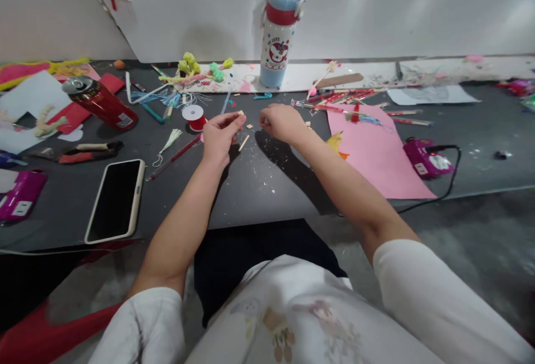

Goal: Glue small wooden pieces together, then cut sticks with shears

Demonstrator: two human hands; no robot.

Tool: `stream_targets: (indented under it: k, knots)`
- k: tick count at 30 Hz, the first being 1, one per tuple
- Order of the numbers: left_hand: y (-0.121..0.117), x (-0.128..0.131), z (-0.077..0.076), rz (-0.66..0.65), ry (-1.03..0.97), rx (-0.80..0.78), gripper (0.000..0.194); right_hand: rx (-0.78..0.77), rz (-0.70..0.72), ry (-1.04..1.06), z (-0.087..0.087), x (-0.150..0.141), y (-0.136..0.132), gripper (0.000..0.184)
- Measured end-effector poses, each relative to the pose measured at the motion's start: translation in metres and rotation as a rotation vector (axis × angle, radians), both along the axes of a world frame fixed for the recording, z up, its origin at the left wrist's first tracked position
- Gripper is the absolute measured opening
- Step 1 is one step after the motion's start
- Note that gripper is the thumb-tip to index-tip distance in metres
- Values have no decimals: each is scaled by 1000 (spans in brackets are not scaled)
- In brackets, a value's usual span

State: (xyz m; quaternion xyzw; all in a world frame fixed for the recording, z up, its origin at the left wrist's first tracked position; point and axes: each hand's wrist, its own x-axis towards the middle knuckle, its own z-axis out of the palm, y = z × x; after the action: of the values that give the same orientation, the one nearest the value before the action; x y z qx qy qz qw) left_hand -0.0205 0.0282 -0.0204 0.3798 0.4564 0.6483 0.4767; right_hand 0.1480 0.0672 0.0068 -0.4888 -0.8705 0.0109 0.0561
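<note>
My left hand point(223, 134) is closed in a pinch above the dark table, with a small pale wooden piece point(241, 113) between thumb and forefinger. Facing it, my right hand point(283, 122) has its fingers curled and pointing down; whether anything is in them is hidden. On the table between the hands lie small cut wooden bits point(249, 126) and a short wooden stick point(243, 142). A spool of red ribbon point(194, 117) stands just left of my left hand. Pale crumbs point(271, 171) are scattered nearer to me.
A white and blue bottle point(276, 40) stands behind the hands. To the left are a red can point(102, 105), pliers point(86, 152) and a phone point(117, 199). To the right are pink paper point(371, 158), wrapped sticks point(340, 96) and a corded purple box point(424, 158).
</note>
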Motion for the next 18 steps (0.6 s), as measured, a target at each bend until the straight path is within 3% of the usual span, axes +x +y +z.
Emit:
stream_targets:
  k: [6,18]
  knots:
    - [1,-2,0,-8,-30,6,25,6,112,-66,-7,-24,18,29]
    - [-1,-1,2,-13,-16,2,24,-38,197,-128,-12,-28,31,26]
